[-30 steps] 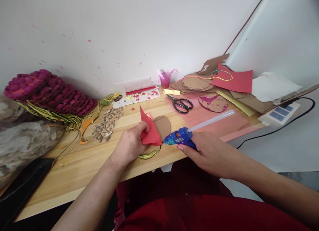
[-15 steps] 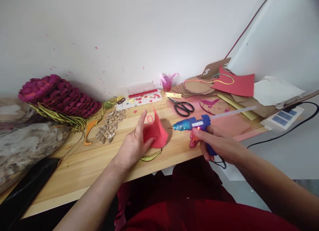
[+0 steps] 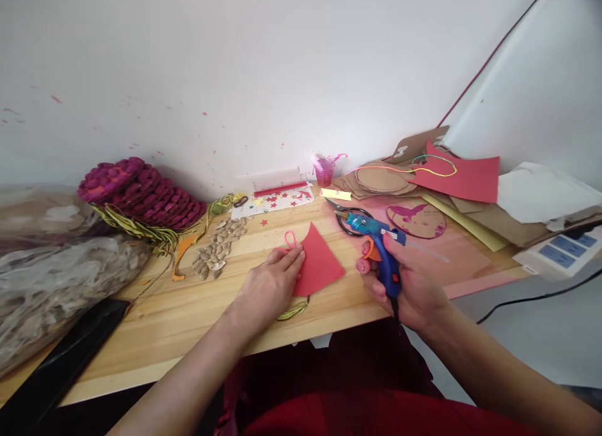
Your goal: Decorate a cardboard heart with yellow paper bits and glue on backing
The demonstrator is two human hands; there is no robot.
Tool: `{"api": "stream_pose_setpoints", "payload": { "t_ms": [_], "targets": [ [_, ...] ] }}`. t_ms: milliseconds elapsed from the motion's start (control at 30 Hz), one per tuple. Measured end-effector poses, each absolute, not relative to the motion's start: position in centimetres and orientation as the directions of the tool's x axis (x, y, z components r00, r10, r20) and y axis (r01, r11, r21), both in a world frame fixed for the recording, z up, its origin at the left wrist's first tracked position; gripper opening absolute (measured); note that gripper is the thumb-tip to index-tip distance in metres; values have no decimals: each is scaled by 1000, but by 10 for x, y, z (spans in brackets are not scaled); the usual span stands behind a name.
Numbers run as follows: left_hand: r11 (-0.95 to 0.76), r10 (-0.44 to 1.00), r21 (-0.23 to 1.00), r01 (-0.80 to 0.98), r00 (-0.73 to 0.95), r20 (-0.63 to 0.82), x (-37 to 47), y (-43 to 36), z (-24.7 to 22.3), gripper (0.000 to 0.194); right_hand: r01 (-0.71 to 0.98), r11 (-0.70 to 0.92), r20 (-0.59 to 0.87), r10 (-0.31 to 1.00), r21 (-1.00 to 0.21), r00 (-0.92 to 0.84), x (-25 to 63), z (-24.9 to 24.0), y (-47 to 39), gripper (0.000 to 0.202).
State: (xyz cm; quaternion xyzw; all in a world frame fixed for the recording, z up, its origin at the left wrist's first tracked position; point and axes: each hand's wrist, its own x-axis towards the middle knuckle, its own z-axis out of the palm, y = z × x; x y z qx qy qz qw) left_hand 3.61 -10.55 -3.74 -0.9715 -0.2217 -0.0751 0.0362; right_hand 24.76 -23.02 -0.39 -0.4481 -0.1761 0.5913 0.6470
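Observation:
My left hand (image 3: 275,282) presses flat fingers on the left side of a sheet of red paper (image 3: 322,266) lying on the wooden table. A small pink loop (image 3: 290,238) sticks out above those fingertips. From under the paper's lower edge shows a green and yellow tassel (image 3: 295,310); whatever else lies beneath is hidden. In my right hand (image 3: 414,288) is a blue hot glue gun (image 3: 388,266) with an orange trigger, gripped by the handle. Its nozzle points up and left, above a pair of black scissors (image 3: 350,219).
Nutshells (image 3: 219,244) and an orange scrap (image 3: 183,257) lie left of my hand. Farther left are stacked purple pieces (image 3: 150,194) and a plastic bag (image 3: 61,292). Behind stands a pink-stained cup (image 3: 324,171). Cardboard discs (image 3: 383,177) and a power strip (image 3: 562,254) are at right.
The red paper has gone from raised and curved to lying flat, with my left hand on it. The glue gun has swung away from the paper, its nozzle now tilted upward.

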Motion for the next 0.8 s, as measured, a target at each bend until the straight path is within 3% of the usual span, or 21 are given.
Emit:
{"api": "stream_pose_setpoints", "payload": {
  "t_ms": [233, 433, 800],
  "targets": [
    [-881, 448, -145, 450, 893, 54, 42, -111, -33, 63, -697, -185, -360, 926, -692, 112, 237, -17, -208, 36],
    [-897, 421, -128, 423, 906, 48, 37, -112, -31, 53, -803, -199, -427, 901, -561, 75, 222, -15, -193, 35],
    [-944, 326, -27, 328, 943, 75, 29, -123, -32, 47, -807, -106, -431, 881, -581, 194, 211, -20, -161, 22]
  ]
}}
